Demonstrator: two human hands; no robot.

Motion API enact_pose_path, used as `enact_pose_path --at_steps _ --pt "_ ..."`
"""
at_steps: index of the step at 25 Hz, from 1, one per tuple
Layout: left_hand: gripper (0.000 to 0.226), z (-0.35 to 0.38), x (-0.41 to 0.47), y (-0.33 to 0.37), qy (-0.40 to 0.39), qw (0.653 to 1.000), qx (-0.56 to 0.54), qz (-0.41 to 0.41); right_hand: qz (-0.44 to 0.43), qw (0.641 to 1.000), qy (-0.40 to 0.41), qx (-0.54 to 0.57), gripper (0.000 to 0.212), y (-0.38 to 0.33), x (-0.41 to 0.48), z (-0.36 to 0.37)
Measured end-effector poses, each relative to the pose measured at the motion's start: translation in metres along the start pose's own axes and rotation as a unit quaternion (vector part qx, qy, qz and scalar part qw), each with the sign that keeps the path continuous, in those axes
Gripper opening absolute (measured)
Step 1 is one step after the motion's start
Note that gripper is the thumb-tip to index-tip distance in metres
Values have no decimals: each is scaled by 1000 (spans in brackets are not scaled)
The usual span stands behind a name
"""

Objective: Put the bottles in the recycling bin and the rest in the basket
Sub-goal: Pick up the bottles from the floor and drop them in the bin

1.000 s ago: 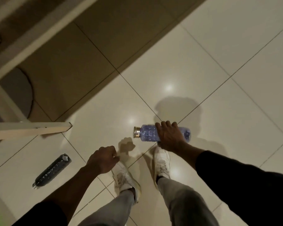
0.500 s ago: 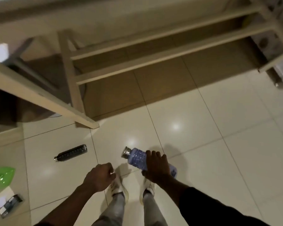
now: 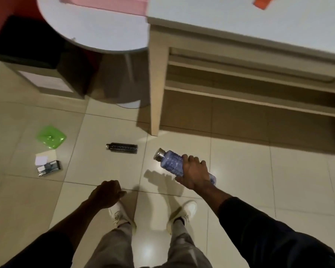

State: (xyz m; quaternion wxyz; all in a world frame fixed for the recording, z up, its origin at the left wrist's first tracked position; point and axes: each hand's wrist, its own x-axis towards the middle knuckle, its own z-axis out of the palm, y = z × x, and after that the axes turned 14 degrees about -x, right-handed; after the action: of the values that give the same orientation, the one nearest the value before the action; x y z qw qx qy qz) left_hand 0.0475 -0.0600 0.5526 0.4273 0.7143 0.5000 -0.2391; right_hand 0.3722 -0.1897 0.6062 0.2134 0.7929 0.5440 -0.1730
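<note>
My right hand [image 3: 194, 174] grips a clear blue bottle [image 3: 171, 164] with a silver cap, held tilted above the tiled floor, cap toward the upper left. My left hand [image 3: 106, 196] is a closed fist with nothing in it, hanging over my left shoe. A dark bottle [image 3: 121, 148] lies on its side on the floor ahead, a little left of the held bottle. Farther left lie a green plastic lid [image 3: 51, 137], a white card [image 3: 42, 159] and a small dark box [image 3: 49, 168]. No bin or basket shows in this view.
A wooden table leg [image 3: 156, 89] stands just beyond the dark bottle, with low shelves [image 3: 249, 93] to its right. A round white table [image 3: 93, 26] and a dark cabinet [image 3: 37, 59] are at the back left. Open floor tiles lie to the right.
I have stood up and the view has tilted forward. My right hand lifted the blue bottle off the floor. The green lid, card and box came into view at the left.
</note>
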Motion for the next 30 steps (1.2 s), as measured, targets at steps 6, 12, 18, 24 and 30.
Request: enact_pose_path --at_steps 6,12,18,24,30 --pt "47 -99 -27 -108 35 998 -57 -20 -8 999 24 21 77 -154 34 -71" --pt "42 -209 -32 -176 80 995 -57 -25 -44 997 42 39 79 -267 68 -138" --pt "45 -301 -8 -208 124 992 -8 -18 -96 993 51 36 78 -349 141 -198" --pt "46 -396 15 -240 220 975 -18 -6 -143 987 72 30 75 -417 242 -269" --pt "50 -493 74 -275 233 972 17 4 -127 988 75 49 84 -489 348 -336"
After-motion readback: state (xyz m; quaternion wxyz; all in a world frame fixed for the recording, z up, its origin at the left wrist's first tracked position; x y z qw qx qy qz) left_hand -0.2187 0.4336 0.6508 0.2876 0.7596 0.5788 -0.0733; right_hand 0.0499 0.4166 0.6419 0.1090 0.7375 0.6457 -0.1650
